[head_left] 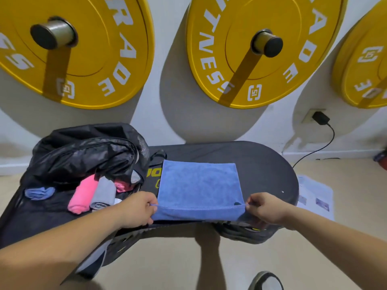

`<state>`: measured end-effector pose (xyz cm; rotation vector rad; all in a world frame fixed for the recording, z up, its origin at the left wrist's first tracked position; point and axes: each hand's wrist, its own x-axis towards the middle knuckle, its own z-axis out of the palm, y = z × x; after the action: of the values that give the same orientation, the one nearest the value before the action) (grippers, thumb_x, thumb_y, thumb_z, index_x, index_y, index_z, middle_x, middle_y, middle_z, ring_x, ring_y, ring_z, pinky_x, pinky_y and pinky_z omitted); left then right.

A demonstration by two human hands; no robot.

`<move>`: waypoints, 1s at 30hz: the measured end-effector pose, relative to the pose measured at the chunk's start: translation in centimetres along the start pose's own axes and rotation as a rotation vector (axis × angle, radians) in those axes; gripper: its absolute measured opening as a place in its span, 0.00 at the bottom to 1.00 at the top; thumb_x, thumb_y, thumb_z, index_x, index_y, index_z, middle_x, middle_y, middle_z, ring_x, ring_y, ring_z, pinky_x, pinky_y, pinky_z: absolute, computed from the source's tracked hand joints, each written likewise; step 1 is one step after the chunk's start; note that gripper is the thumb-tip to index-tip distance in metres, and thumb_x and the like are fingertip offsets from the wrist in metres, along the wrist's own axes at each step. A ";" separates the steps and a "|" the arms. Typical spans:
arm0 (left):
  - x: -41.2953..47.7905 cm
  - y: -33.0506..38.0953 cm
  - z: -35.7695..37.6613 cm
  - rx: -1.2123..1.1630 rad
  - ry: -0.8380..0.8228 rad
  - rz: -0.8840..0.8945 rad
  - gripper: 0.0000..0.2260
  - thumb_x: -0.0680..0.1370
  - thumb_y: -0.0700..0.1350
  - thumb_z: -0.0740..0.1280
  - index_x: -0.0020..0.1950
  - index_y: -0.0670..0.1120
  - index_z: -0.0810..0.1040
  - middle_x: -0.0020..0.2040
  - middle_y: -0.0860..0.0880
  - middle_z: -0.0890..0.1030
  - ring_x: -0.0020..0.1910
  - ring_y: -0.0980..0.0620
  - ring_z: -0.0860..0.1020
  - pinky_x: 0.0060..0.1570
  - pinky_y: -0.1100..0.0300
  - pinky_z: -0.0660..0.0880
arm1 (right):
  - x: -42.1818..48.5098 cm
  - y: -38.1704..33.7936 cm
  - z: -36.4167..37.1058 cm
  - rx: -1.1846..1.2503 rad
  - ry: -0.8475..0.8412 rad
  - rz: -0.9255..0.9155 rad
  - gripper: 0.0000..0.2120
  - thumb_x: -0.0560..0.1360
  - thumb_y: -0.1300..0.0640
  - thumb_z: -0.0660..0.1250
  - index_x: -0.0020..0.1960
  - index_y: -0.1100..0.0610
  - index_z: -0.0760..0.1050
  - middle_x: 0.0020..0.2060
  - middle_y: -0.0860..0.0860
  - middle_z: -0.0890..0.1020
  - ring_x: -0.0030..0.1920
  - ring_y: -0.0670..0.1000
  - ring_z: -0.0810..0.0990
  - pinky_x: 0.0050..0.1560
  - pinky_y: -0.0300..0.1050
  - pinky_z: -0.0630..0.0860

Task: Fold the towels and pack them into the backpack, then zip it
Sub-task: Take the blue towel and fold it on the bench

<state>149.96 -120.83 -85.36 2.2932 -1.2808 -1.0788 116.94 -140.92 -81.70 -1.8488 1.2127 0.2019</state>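
The backpack [83,151] lies open at the bench's [261,168] left end, rolled towels [83,195] inside. The left hand [138,208] pinches the blue towel's [199,185] near-left corner, and the right hand [263,208] pinches its near-right. Soft, light and limp, I judge, so the corners are the best hold.

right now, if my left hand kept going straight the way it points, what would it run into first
The blue towel: your left hand pinches its near left corner and points right along the near edge, so it would probably just bunch the cloth. Farther along that line is your right hand.
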 end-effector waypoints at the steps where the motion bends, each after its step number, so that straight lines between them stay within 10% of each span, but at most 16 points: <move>1: -0.1 0.0 0.0 -0.023 -0.036 -0.030 0.05 0.81 0.42 0.61 0.48 0.45 0.76 0.36 0.43 0.86 0.31 0.51 0.83 0.38 0.59 0.78 | -0.2 0.1 -0.1 -0.011 -0.031 0.020 0.08 0.82 0.57 0.62 0.46 0.59 0.74 0.33 0.56 0.81 0.31 0.53 0.84 0.37 0.50 0.83; 6: -0.8 0.4 -0.4 0.036 -0.100 -0.073 0.05 0.81 0.44 0.62 0.47 0.48 0.77 0.31 0.47 0.85 0.27 0.53 0.75 0.30 0.63 0.70 | -1.0 0.1 -0.7 -0.011 -0.055 0.060 0.08 0.81 0.56 0.64 0.48 0.60 0.76 0.28 0.57 0.81 0.27 0.54 0.81 0.29 0.44 0.78; 13: 2.7 2.2 -2.0 0.003 0.309 0.001 0.08 0.80 0.43 0.65 0.41 0.45 0.76 0.35 0.46 0.82 0.36 0.45 0.78 0.40 0.53 0.77 | 3.5 -1.8 -2.3 -0.010 0.281 -0.022 0.09 0.79 0.56 0.69 0.44 0.61 0.78 0.30 0.57 0.82 0.27 0.52 0.80 0.26 0.42 0.74; 22: 10.3 4.5 -2.1 0.239 0.368 -0.062 0.05 0.79 0.40 0.62 0.44 0.47 0.73 0.45 0.47 0.79 0.45 0.43 0.76 0.40 0.56 0.70 | 13.1 -1.7 -2.3 -0.164 0.335 0.050 0.06 0.76 0.54 0.69 0.41 0.53 0.78 0.39 0.52 0.82 0.41 0.54 0.80 0.40 0.41 0.72; 30: 13.7 2.5 -0.3 0.286 0.174 -0.075 0.27 0.74 0.49 0.75 0.71 0.48 0.72 0.66 0.46 0.72 0.62 0.45 0.75 0.63 0.55 0.73 | 16.0 1.6 -0.8 -0.162 0.329 -0.066 0.13 0.74 0.44 0.72 0.53 0.49 0.78 0.53 0.50 0.78 0.48 0.52 0.80 0.46 0.43 0.74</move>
<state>153.05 -133.52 -90.12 2.5959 -1.3622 -0.7362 123.58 -152.26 -91.05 -2.1194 1.3877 -0.0459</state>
